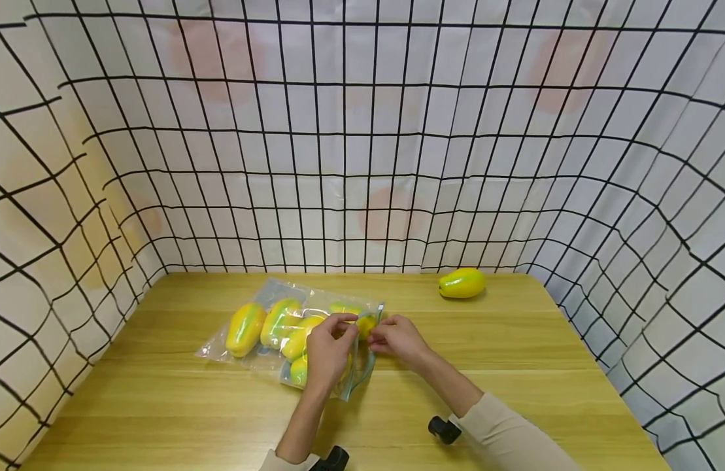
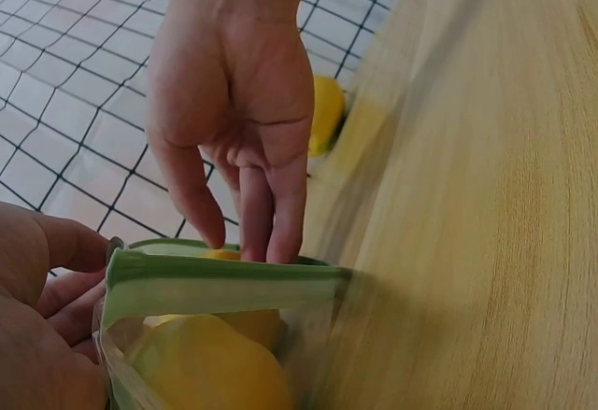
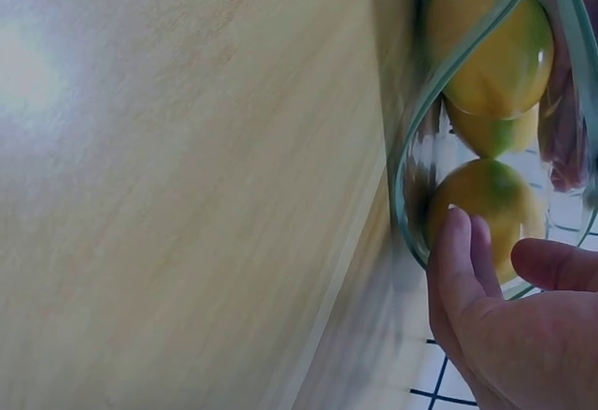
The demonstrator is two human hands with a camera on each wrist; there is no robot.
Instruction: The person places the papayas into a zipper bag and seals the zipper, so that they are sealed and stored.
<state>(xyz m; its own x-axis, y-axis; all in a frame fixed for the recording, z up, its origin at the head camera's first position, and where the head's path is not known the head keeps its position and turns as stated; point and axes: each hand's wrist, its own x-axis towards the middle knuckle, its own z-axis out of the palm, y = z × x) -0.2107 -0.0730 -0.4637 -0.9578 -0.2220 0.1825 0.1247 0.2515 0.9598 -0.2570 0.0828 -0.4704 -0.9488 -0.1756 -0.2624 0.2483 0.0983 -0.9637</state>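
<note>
A clear zip bag (image 1: 347, 387) with a green-edged mouth lies on the table, holding several yellow-green papayas (image 1: 246, 329). At the bag's mouth my left hand (image 1: 329, 350) grips the rim, its thumb and fingers around the green edge (image 2: 224, 268) in the left wrist view. My right hand (image 1: 404, 341) reaches into the mouth from the right with fairly straight fingers. In the right wrist view its fingertips (image 3: 456, 228) touch a papaya (image 3: 491, 206) just inside the mouth, thumb apart from the fingers. Further papayas (image 3: 495, 55) sit deeper in the bag.
One papaya (image 1: 462, 283) lies loose at the table's back right. Black netting (image 1: 344, 137) over white cloth surrounds the wooden table (image 1: 486, 366) at the back and sides. Each wrist carries a small black camera (image 1: 444, 430).
</note>
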